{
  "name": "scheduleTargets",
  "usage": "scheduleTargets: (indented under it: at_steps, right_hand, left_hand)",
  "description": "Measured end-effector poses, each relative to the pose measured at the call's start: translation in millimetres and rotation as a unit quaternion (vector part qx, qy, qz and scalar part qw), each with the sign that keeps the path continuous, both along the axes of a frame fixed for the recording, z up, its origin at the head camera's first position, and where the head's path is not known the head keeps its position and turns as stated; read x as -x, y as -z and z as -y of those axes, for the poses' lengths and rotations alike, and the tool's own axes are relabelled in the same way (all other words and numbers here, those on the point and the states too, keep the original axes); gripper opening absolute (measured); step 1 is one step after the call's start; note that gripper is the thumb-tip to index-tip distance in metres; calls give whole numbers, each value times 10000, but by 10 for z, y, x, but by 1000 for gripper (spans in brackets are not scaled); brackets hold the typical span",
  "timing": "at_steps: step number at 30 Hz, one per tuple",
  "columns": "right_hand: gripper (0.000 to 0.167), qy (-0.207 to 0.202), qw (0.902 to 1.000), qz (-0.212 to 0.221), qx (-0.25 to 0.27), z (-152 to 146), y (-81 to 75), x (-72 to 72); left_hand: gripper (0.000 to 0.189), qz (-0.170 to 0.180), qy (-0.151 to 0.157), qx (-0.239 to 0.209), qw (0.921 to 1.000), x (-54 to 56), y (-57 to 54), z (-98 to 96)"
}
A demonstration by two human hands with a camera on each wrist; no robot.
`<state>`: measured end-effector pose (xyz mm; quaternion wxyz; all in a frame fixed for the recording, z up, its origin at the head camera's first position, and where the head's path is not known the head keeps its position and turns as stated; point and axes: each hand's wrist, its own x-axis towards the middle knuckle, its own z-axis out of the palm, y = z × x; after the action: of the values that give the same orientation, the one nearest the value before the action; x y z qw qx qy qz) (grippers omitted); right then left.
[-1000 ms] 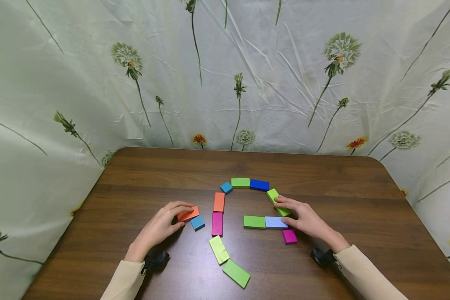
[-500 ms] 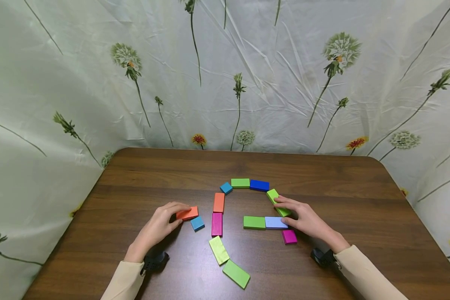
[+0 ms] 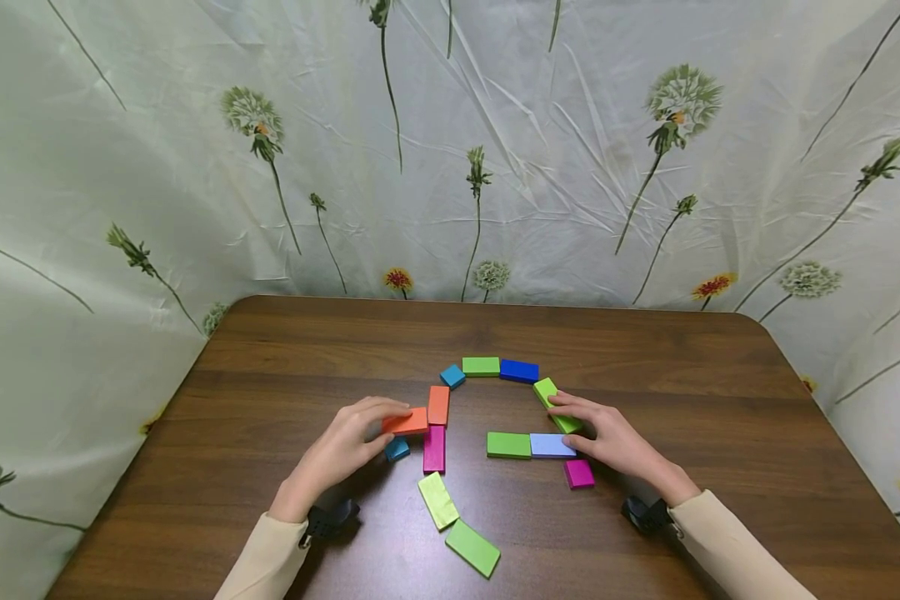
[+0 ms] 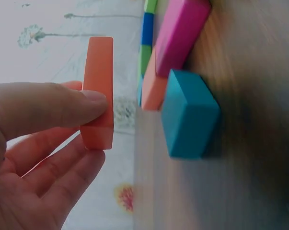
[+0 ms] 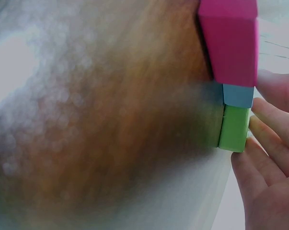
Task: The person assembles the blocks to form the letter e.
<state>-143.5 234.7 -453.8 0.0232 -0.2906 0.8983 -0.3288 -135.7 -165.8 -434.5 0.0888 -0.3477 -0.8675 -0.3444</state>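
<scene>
My left hand [image 3: 337, 450] pinches an orange wooden block [image 3: 414, 422] between thumb and fingers. In the left wrist view the orange block [image 4: 99, 62] hangs clear of the table, on edge to the camera. A teal block [image 4: 192, 120] lies below it, partly covered by the hand and block in the head view. On the right, my right hand [image 3: 611, 437] rests with fingers extended on a lime green block [image 3: 545, 389] and thumb at a light blue block [image 3: 550, 446]. A short magenta block [image 3: 579, 474] lies just below that thumb.
Blocks form a curved outline on the brown table [image 3: 285, 350]: an orange block [image 3: 438, 406], a long magenta block [image 3: 434, 452], a dark blue block [image 3: 519, 371], and several green ones. A green block [image 3: 508, 445] adjoins the light blue one. A flowered curtain [image 3: 435, 167] hangs behind.
My left hand has picked up the orange block and carried it rightward, up to the outline's left side, passing over the teal block. The right hand stays in place.
</scene>
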Motion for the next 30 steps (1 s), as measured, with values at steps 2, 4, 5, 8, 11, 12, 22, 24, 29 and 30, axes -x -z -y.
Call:
scheduleTargets:
  at_steps: [2,4,5,8,11,12,22,24,29,30]
  right_hand:
    - [39,2,10000,-10,-12,0,-1,-1]
    - [39,-1,10000,-14,-19,0,-1,-1]
    - [39,-1,10000,-13,-20,0,-1,-1]
    - [39,-1,10000,-15,-29,0,0,-1]
    - [39,2,10000,-24,-31,0,1,0]
    - [39,4,10000,-27,-29,-1,1,-1]
    - [39,12,10000,10,-15,0,-6,-2]
    - [38,12,10000,24,-14,1,-11,-5]
    - [38,18,10000,49,-1,7,-21,-5]
    - [39,23,10000,59,5,8,-21,-4]
  left_hand:
    - [42,-78,119,-23,9999,10,-8,-51]
    - [42,-118,237,-21,9996,17,-19,-102]
    - [41,-118,294,-7,9995,18,-26,-128]
    - [39,-97,448,44,9989,22,-42,-207]
    - [36,-96,552,122,9984,33,-42,-289]
    - [35,-106,574,148,9982,39,-38,-317]
    - [33,-34,656,481,9967,91,50,-562]
    - [31,-75,662,548,9963,100,64,-602]
    - [29,-29,695,665,9954,108,83,-685]
    - [29,-13,694,683,9952,109,84,-699]
